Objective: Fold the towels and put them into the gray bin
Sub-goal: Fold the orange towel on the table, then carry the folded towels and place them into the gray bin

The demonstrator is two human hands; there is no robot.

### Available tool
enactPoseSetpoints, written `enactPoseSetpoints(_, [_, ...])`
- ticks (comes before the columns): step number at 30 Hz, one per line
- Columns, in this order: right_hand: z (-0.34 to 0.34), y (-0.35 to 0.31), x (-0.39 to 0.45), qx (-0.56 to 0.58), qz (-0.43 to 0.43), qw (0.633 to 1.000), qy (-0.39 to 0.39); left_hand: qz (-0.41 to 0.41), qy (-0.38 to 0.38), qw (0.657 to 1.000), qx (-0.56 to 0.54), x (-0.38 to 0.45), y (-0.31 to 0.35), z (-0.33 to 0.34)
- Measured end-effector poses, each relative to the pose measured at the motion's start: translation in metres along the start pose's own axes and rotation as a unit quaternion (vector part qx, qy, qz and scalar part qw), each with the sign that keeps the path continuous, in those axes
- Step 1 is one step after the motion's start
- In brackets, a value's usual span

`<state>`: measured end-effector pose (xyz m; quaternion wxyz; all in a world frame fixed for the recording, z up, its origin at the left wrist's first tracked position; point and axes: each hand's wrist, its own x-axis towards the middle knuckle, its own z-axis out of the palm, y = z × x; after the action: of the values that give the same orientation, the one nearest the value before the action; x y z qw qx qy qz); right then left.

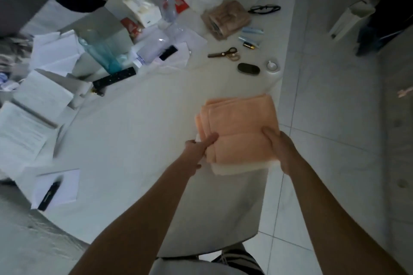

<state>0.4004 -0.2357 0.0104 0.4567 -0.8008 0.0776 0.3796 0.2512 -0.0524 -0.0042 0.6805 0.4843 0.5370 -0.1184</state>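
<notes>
A folded peach towel [237, 127] sits at the right edge of the white bench [134, 140], and both hands have it by its near end. The left hand [199, 147] pinches the left side, thumb lying on top of the cloth and the fingers tucked out of sight beneath. The right hand [281, 149] grips the right side the same way, thumb over the top, fingers curled under the fold. A paler layer [237, 168] shows along the near edge under the peach one; whether that is a second towel or the underside of the same one cannot be told

The folding looks finished, several layers stacked neatly, so the step in hand seems to be lifting the bundle to carry it off. No gray bin shows anywhere in view, so the next move calls for turning to find it while keeping the folds pressed together so the stack does not slump open

The rest of the bench is crowded: scissors [224, 53], a remote control [115, 78], papers [38, 105] and bottles toward the far side, well apart from the towel
</notes>
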Motion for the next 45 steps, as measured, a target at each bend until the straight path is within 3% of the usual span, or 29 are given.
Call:
enactPoseSetpoints(5, [-0.035, 0.023, 0.030, 0.069, 0.047, 0.973, -0.215, -0.015, -0.049, 0.993, -0.106, 0.000, -0.028, 0.015])
enactPoseSetpoints(11, [-0.059, 0.037, 0.030, 0.006, 0.075, 0.957, -0.280, -0.016, -0.073, 0.982, -0.175, -0.019, -0.063, 0.043])
enactPoseSetpoints(17, [-0.089, 0.049, 0.004, 0.003, 0.075, 0.955, -0.288, 0.014, -0.117, 0.972, -0.203, -0.033, -0.088, 0.067])
enactPoseSetpoints(21, [-0.117, 0.040, -0.005, 0.034, 0.030, 0.957, -0.287, 0.052, -0.163, 0.959, -0.225, -0.033, -0.079, 0.084])
enactPoseSetpoints(26, [-0.162, 0.032, 0.008, 0.079, 0.004, 0.971, -0.224, 0.109, -0.199, 0.959, -0.168, -0.032, -0.029, 0.129])
enactPoseSetpoints(32, [-0.234, 0.021, 0.036, 0.145, 0.004, 0.977, -0.158, 0.101, -0.225, 0.961, -0.122, -0.018, 0.032, 0.205])
enactPoseSetpoints(39, [-0.302, -0.023, 0.113, 0.178, 0.020, 0.975, -0.131, 0.096, -0.236, 0.960, -0.114, 0.028, 0.112, 0.289])
enactPoseSetpoints(45, [-0.362, -0.105, 0.206, 0.164, 0.038, 0.976, -0.138, 0.102, -0.237, 0.957, -0.134, 0.094, 0.218, 0.352])
